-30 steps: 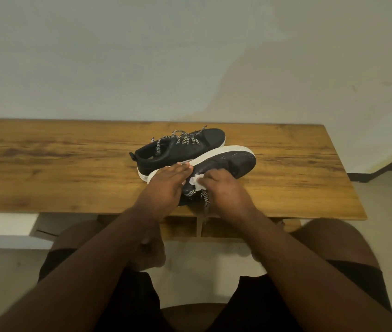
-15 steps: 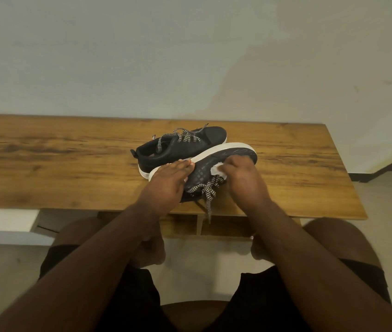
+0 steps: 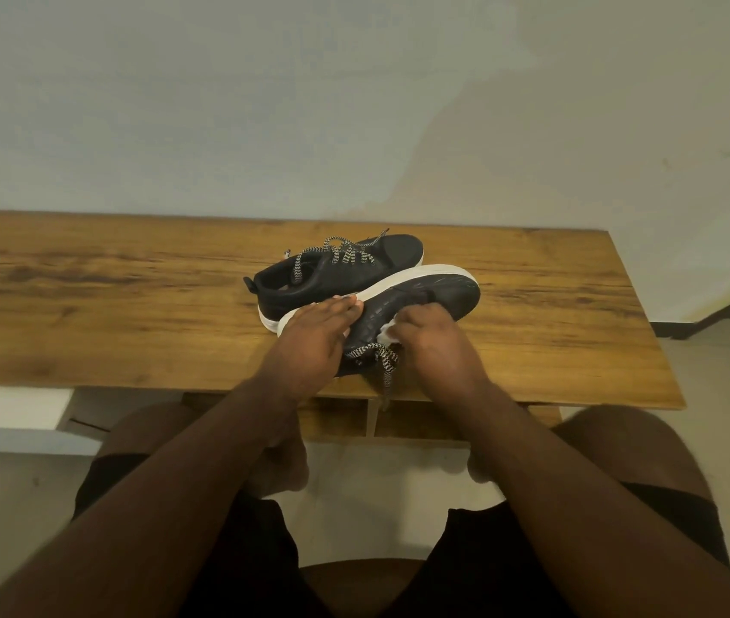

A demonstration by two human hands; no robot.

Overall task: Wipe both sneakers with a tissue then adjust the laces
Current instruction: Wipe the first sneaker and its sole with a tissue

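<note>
Presently, the near sneaker (image 3: 425,301), tipped on its side, is being steadied under the flat, straight-fingered left hand (image 3: 309,345) while the tissue (image 3: 387,333), bunched in the curled right hand (image 3: 432,345), is being rubbed alongside; the loose lace (image 3: 381,361) beneath the right hand is risking being snagged.

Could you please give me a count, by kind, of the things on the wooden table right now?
Sneakers: 2, the near sneaker tipped on its side under both hands, and the far sneaker upright behind it.
Tissues: 1, the tissue gripped by the right hand.
Total: 3 things on the table.
</note>
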